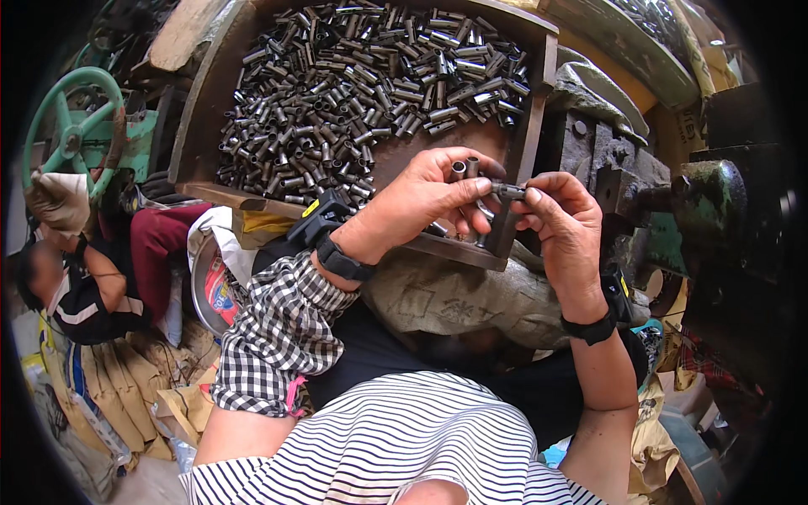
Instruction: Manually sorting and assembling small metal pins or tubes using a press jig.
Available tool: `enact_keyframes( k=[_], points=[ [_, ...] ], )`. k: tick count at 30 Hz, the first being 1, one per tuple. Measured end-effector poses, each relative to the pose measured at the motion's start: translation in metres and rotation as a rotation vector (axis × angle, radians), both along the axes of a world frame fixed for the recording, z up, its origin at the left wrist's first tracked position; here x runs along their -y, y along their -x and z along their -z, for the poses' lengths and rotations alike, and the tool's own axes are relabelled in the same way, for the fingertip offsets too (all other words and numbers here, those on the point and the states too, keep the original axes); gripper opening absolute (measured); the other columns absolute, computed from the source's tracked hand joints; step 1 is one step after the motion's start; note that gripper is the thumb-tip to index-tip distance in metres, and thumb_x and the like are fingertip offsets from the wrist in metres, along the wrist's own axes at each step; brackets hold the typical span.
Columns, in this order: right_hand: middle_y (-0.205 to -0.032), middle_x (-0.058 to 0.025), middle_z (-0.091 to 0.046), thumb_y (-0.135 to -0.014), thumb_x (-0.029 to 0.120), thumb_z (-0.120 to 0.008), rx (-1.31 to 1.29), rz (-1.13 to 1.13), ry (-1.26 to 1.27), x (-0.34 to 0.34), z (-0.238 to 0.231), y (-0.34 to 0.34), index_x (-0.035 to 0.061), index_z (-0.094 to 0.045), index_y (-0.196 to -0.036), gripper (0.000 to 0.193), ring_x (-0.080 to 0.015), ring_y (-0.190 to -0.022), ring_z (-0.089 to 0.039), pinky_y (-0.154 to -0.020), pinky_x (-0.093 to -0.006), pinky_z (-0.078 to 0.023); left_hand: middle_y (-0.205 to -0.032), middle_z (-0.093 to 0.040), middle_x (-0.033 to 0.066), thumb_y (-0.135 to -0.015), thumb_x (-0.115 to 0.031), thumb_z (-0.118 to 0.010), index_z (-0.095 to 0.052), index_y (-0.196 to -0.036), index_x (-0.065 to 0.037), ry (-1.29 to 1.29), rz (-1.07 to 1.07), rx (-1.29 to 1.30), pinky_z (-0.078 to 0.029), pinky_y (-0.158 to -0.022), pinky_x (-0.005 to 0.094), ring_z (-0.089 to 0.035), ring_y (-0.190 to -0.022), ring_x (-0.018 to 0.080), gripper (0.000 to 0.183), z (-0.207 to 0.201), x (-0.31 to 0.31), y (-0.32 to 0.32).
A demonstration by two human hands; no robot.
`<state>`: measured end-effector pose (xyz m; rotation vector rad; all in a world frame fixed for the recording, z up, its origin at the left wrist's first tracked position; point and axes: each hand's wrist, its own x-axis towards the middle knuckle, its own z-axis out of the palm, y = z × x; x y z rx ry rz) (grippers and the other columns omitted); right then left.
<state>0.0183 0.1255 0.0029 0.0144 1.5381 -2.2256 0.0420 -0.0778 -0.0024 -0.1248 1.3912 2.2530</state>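
Note:
My left hand (444, 195) is closed around several short metal tubes (472, 167), two with their hollow ends pointing up. Between its thumb and my right hand (562, 215) lies another metal tube (507, 192), held level. The right thumb and fingertips pinch this tube's right end. Both hands are over the near right corner of a wooden tray (471, 252), which holds a heap of similar metal tubes (337, 109). The lower fingers of my left hand partly hide the tubes in its grip.
A machine with a dark metal vise (627, 181) stands close on the right. Draped sacking (471, 303) lies below the tray. At the left are a green handwheel (74, 135), a round metal basin (206, 282) and another person (93, 286). Cardboard and paper sacks (126, 387) cover the floor.

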Motion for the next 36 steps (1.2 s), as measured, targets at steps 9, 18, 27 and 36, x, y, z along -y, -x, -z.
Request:
enact_keyframes(
  k=[9, 18, 27, 36],
  points=[
    [-0.084, -0.0057, -0.064, -0.084, 0.001, -0.063, -0.094, -0.044, -0.097, 0.002, -0.006, -0.002, -0.0014, -0.059, -0.092, 0.01, -0.0109, -0.075, -0.064, -0.061, -0.0204, -0.051, -0.081, -0.063, 0.0015, -0.087, -0.016, -0.065, -0.059, -0.101, -0.002, 0.152, 0.112, -0.089, -0.048, -0.049, 0.0172, -0.061, -0.062, 0.0057, 0.021, 0.009, -0.005, -0.004],
    [-0.083, -0.0043, -0.062, -0.083, -0.001, -0.061, -0.089, -0.087, -0.183, -0.002, -0.002, 0.0, -0.0012, -0.059, -0.092, 0.008, -0.0089, -0.072, -0.063, -0.055, -0.0182, -0.047, -0.068, -0.056, -0.0012, -0.085, -0.011, -0.061, -0.058, -0.097, -0.004, 0.048, -0.092, 0.024, -0.036, -0.041, 0.0167, -0.049, -0.048, 0.0032, 0.015, 0.007, -0.004, -0.002],
    [-0.085, -0.0045, -0.062, -0.084, -0.001, -0.061, -0.093, -0.051, -0.165, 0.003, -0.005, -0.006, -0.0011, -0.058, -0.092, 0.008, -0.0102, -0.075, -0.064, -0.057, -0.0186, -0.048, -0.071, -0.062, 0.006, -0.085, -0.01, -0.056, -0.058, -0.096, -0.002, -0.042, -0.124, 0.057, -0.046, -0.039, 0.0173, -0.061, -0.051, 0.0088, 0.014, 0.007, -0.006, -0.002],
    [-0.086, -0.0055, -0.063, -0.085, -0.001, -0.06, -0.057, 0.001, -0.104, 0.003, -0.001, -0.005, -0.0018, -0.058, -0.093, 0.008, -0.0113, -0.076, -0.065, -0.059, -0.0198, -0.05, -0.075, -0.063, 0.0071, -0.088, -0.013, -0.059, -0.056, -0.104, -0.001, -0.137, -0.127, 0.089, -0.047, -0.044, 0.0187, -0.059, -0.053, 0.0099, 0.02, 0.009, -0.008, -0.004]
  ],
)
